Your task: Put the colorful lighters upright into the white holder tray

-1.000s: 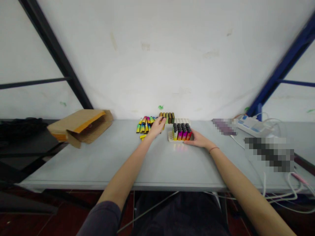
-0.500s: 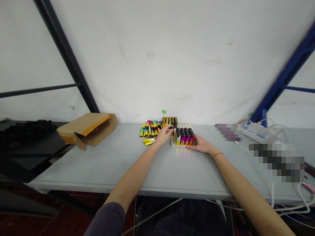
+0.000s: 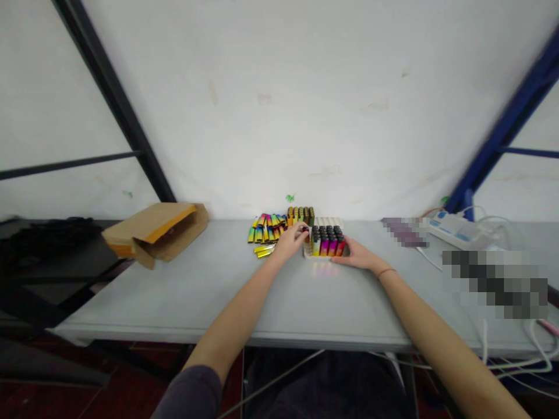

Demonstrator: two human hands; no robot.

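A pale tray point(image 3: 308, 254) stands in front of me, with upright black-topped lighters point(image 3: 328, 240) in rows in it. My right hand point(image 3: 357, 255) grips the tray's right end, thumb along the front edge and fingers out of sight behind. At the tray's left end, my left hand point(image 3: 293, 240) pinches a lighter point(image 3: 304, 229); little more than its dark top shows past the fingers. To the left of that hand lies a pile of shiny multicoloured lighters point(image 3: 264, 230). Two yellow ones point(image 3: 264, 251) lie in front of the pile.
Behind the hands stands a block of gold-topped lighters point(image 3: 300, 215), beside another white tray point(image 3: 331, 222). An open cardboard box point(image 3: 157, 230) sits on the left of the grey table point(image 3: 209, 297). At right are a power strip point(image 3: 463, 230), cables and blurred-out items.
My left hand stays at the left end of the tray with the lighter, shifting only slightly. The right hand keeps its hold. The camera view has tilted a little.
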